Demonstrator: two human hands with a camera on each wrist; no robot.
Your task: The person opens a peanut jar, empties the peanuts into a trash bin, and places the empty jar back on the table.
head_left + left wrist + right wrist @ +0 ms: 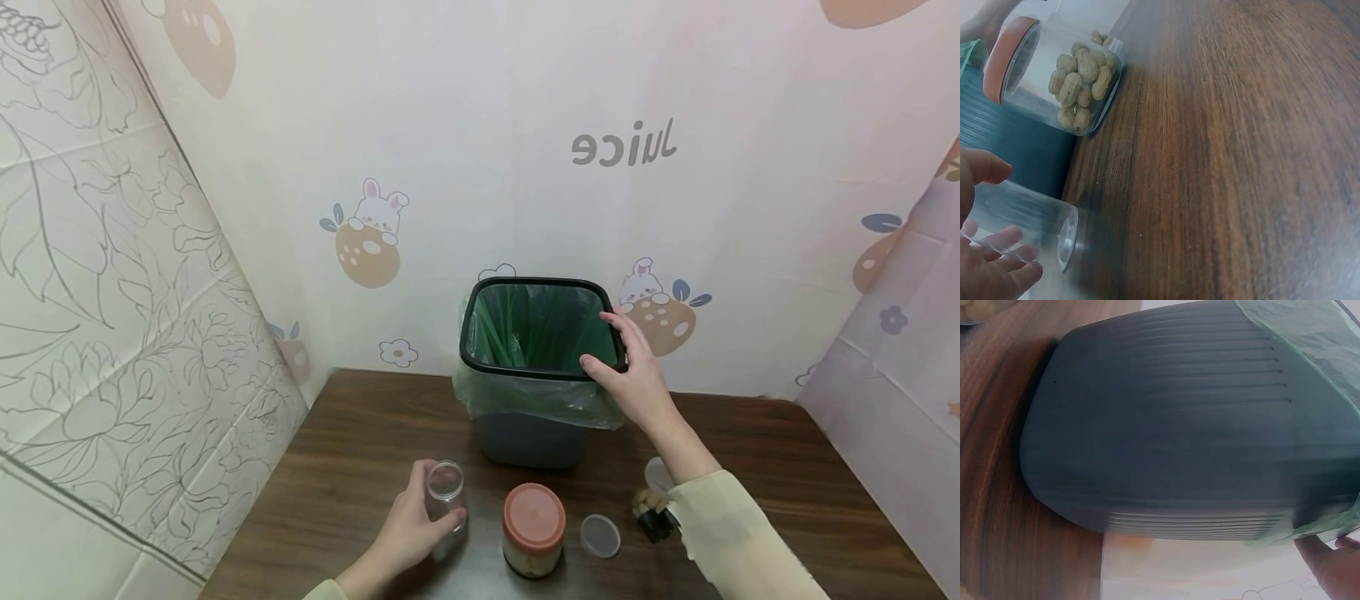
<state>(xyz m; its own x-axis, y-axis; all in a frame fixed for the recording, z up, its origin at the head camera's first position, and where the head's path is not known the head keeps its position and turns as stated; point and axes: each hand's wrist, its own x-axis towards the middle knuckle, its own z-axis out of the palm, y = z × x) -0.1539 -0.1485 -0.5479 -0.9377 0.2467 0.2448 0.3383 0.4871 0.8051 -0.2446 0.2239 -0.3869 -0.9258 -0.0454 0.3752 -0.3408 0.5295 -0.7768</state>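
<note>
This is looking like a homelike nook: a wood-grain table (360, 450) is lying beneath the left hand (411, 521), a bag-lined bin (534, 437) is touching the right hand (637, 379), a bunny-and-fruit-printed backdrop (480, 133) is hanging beyond both hands, and a flower-drawn panel (112, 292) is rising farther left.

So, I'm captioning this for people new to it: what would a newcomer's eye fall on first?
Probably the dark bin with its green liner, towards the back of the table, the right hand on its rim. In front stands a jar with an orange-pink lid and, as the left wrist view shows, peanuts inside; left of it, the left hand holds a clear jar. Above and rightward, mirrored "Juice" lettering marks the backdrop.
</note>
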